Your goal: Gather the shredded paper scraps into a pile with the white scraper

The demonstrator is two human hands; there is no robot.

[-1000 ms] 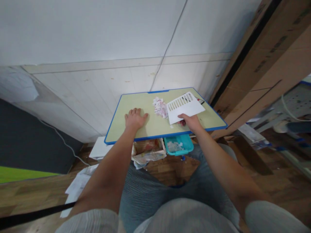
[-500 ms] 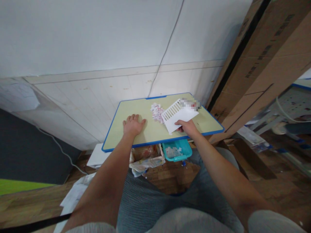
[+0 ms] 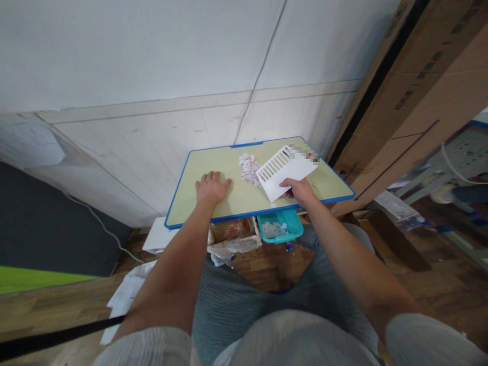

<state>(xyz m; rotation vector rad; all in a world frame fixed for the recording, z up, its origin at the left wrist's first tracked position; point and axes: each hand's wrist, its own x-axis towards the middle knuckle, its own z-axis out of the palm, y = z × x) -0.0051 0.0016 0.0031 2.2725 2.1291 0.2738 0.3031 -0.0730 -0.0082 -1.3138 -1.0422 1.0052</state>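
While a blocky blur (image 3: 305, 151) is masking the far right end of the thin white rectangular card with a row of narrow slots (image 3: 282, 179), whatever is lying beneath that patch is escaping recognition. The card is also overlapping the right side of a loose heap of white and pinkish paper scraps (image 3: 249, 169), and whether it is touching them is not showing clearly. Below, the pale yellow-green, blue-rimmed tabletop (image 3: 238, 201) is hiding the backs of a turquoise plastic bin (image 3: 283, 239) and an open, paper-draped box (image 3: 237, 244), whose brownish contents are looking indistinct. The right hand (image 3: 300, 192) is gripping the card by its near edge above the tabletop's right half, thumb pressing on top, the other fingers curling mostly out of sight underneath; its forearm is slanting in from the lower right. The left hand (image 3: 211, 189) is resting palm down on the left half, fingers released and spreading, thumb pointing towards the heap.
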